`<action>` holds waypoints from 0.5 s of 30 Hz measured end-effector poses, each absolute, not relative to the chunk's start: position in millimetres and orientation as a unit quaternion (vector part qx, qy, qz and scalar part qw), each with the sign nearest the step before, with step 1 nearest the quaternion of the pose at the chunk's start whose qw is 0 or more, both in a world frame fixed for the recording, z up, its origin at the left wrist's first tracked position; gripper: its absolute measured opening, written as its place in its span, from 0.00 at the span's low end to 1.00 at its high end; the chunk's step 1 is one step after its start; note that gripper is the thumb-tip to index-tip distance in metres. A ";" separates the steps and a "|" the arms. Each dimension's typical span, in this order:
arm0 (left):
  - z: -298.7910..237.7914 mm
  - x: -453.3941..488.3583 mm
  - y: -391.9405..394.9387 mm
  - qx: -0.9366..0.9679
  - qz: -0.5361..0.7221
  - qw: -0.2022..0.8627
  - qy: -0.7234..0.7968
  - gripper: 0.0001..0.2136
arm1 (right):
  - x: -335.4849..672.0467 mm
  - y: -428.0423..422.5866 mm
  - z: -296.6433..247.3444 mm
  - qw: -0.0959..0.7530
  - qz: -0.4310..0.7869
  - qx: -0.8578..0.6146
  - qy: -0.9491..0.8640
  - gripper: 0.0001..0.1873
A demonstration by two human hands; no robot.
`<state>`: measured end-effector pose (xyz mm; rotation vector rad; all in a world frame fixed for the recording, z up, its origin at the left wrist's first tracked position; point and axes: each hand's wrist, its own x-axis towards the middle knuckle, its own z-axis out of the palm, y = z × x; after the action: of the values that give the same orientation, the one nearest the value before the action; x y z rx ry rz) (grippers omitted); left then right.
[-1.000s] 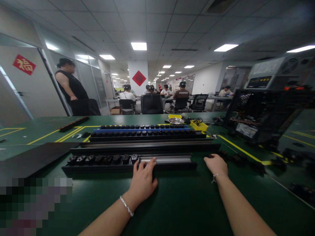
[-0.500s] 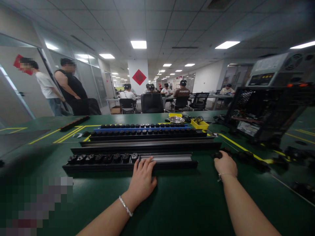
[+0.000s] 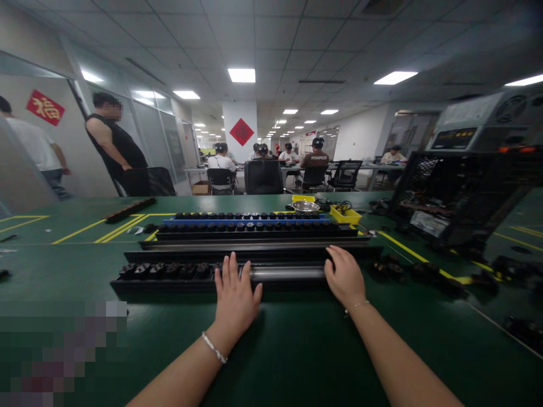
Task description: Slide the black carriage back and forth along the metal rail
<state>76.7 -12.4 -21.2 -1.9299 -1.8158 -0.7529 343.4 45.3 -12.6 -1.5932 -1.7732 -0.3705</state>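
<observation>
A long black rail (image 3: 169, 281) lies across the green table in front of me, its left half filled with several small black parts and its right half showing a bare silver channel (image 3: 288, 272). My left hand (image 3: 234, 294) rests flat on the rail's middle with fingers stretched out. At the rail's right end my right hand (image 3: 345, 275) lies on it, fingers curled over the far edge; whether they pinch a part is hidden. More loose black parts (image 3: 390, 271) lie on the table to the right of that hand.
Behind the near rail lie more long rails (image 3: 254, 246), two loaded with black parts (image 3: 254, 228). A yellow bin (image 3: 345, 215) and metal bowl (image 3: 304, 206) stand beyond. An open computer case (image 3: 453, 192) sits at right. People stand at left and sit at far desks.
My right hand left the loose parts on the table and moved left onto the rail's right end. My left hand slid slightly left and flattened. A person in white walked left.
</observation>
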 end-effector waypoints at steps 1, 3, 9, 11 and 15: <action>-23.2 74.4 -10.8 -0.679 -0.263 0.196 -0.657 0.25 | 336.2 44.9 -14.6 0.336 -0.131 -0.605 -0.710 0.22; -27.6 70.5 -8.5 -0.671 -0.246 0.194 -0.672 0.27 | 328.2 44.4 -17.9 0.296 -0.095 -0.595 -0.742 0.21; -32.8 68.8 -8.7 -0.661 -0.211 0.183 -0.697 0.29 | 331.8 45.4 -19.2 0.262 -0.047 -0.604 -0.751 0.22; -31.8 69.4 -9.9 -0.659 -0.204 0.178 -0.701 0.30 | 332.5 45.9 -18.9 0.263 -0.044 -0.605 -0.750 0.22; -30.4 70.3 -11.8 -0.664 -0.189 0.163 -0.705 0.30 | 331.1 46.3 -19.4 0.269 -0.043 -0.607 -0.747 0.21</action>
<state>70.3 -11.8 -30.4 -1.8936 -2.0115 -0.5394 331.1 46.3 -19.4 -1.6357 -2.0144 -0.1147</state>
